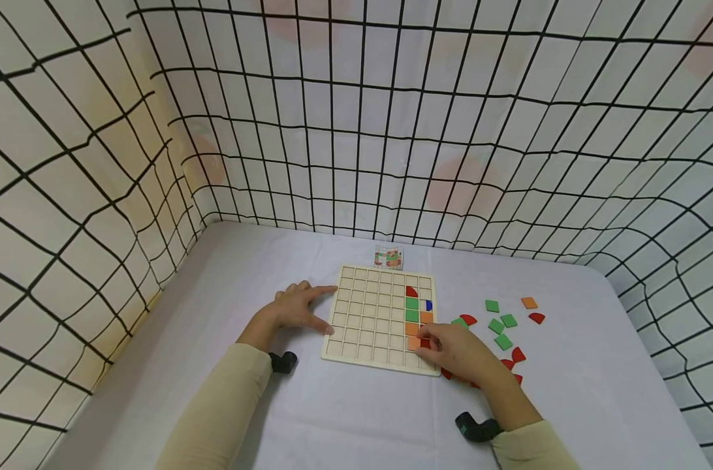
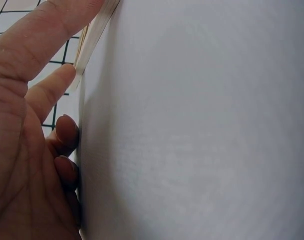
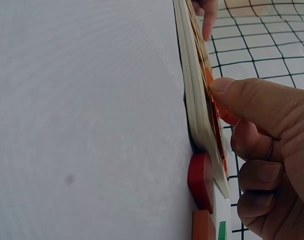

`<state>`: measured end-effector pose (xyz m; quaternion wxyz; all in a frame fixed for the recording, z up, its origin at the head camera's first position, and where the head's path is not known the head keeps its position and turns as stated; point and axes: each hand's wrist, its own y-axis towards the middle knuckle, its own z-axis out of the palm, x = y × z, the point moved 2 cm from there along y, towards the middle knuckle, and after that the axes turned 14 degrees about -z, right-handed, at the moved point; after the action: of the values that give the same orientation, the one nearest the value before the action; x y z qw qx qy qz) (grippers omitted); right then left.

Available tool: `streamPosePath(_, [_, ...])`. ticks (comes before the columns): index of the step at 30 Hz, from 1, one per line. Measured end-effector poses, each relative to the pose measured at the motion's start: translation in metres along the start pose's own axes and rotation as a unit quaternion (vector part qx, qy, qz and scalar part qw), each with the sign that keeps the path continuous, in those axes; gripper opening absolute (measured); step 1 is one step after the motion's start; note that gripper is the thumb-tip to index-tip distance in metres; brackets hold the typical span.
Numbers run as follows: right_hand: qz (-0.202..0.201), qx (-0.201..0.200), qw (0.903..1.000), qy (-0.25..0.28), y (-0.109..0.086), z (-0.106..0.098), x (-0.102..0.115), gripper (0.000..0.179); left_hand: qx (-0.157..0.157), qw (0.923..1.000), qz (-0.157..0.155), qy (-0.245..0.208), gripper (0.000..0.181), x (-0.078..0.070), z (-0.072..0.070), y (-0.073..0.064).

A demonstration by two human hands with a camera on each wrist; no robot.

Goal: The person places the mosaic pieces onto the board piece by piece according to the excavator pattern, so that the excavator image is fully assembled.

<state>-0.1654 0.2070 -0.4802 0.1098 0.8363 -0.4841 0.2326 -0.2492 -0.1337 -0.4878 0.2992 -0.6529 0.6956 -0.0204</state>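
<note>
A wooden grid board (image 1: 365,313) lies on the table, with red, green and orange tiles and a blue-and-white tile in its right-hand columns. My left hand (image 1: 294,305) rests at its left side, thumb and index finger stretched apart and touching the edge, the other fingers loosely bent. Over the board's lower right, my right hand (image 1: 459,352) pinches a small red-orange tile (image 3: 227,116) between thumb and index finger; its exact shape is hidden. The thumb tip lies against an orange tile (image 1: 414,343) in the grid. Beside it sits a dark red tile (image 3: 216,131).
Loose green tiles (image 1: 503,341), red quarter-round tiles (image 1: 518,354) and an orange tile (image 1: 529,303) lie scattered right of the board. A small clear box with a coloured pattern (image 1: 388,257) stands behind it. Black netting (image 1: 362,130) over white cloth walls in the table's back and sides.
</note>
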Motion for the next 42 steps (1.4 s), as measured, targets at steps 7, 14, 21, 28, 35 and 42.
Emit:
streamPosePath(7, [0.011, 0.01, 0.9999, -0.004, 0.003, 0.002, 0.002, 0.027, -0.001, 1.0, 0.001, -0.001, 0.098, 0.0, 0.0, -0.001])
streamPosePath(14, [0.015, 0.006, 0.9999, -0.004, 0.002, 0.002, 0.006, 0.031, -0.003, 1.0, 0.002, 0.0, 0.098, 0.0, 0.0, -0.001])
streamPosePath(21, [0.019, 0.008, 0.9998, 0.002, 0.002, 0.002, 0.007, 0.036, -0.003, 1.0, 0.001, 0.002, 0.098, 0.001, 0.0, 0.0])
streamPosePath(28, [0.027, 0.009, 0.9996, 0.01, 0.001, 0.001, 0.006, 0.036, -0.002, 1.0, 0.002, 0.001, 0.098, 0.0, 0.0, -0.001])
streamPosePath(35, [0.03, -0.025, 0.9988, 0.029, -0.005, -0.005, -0.003, 0.029, 0.0, 1.0, 0.008, 0.0, 0.097, 0.0, -0.001, -0.002])
streamPosePath(42, [0.091, -0.053, 0.9933, 0.048, -0.015, -0.019, -0.028, 0.035, 0.0, 1.0, 0.009, -0.001, 0.097, 0.0, -0.002, -0.003])
